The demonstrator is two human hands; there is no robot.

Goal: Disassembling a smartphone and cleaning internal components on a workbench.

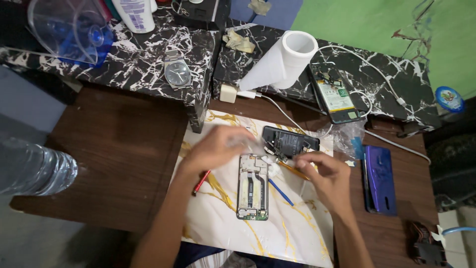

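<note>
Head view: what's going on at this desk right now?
A person is working over an opened phone frame that lies on a white and gold mat. The left hand and right hand meet just above its top end, pinching small parts; what exactly they grip is too small to tell. A black phone part lies behind, a purple phone cover to the right.

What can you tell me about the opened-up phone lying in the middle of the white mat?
The opened phone lies flat and upright on the white, gold-veined mat. Its back is off, showing a silvery metal frame, dark strips and a green board at the bottom. The left hand and right hand work just above its top end; a blue tool lies beside it.
</note>
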